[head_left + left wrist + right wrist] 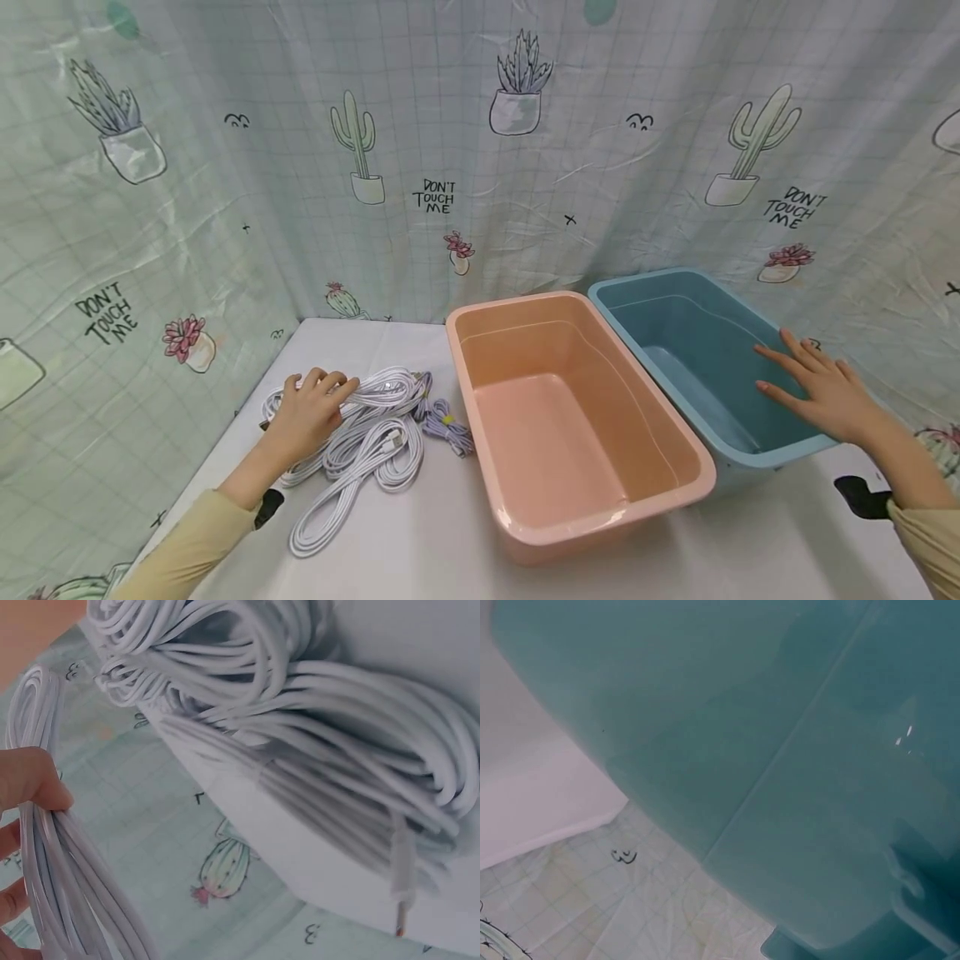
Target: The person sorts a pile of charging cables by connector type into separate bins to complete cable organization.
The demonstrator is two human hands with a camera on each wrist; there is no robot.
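My left hand (307,417) is at the left side of a heap of coiled white cables (382,392). In the left wrist view, its thumb and fingers grip a folded bundle of white cable (94,881). The rest of the heap lies beside it, with a slim white plug (403,862) sticking out. My right hand (828,400) is over the right side of a blue plastic bin (720,350), fingers spread and holding nothing. The right wrist view has only the bin's smooth outer wall (667,750), with the hand out of sight.
A peach bin (637,400) stands between the cables and the blue bin, close against it. Small greyish cable bundles, one with a yellow tie (447,419), lie by its left wall. A cactus-print curtain (405,242) surrounds the white table (420,550).
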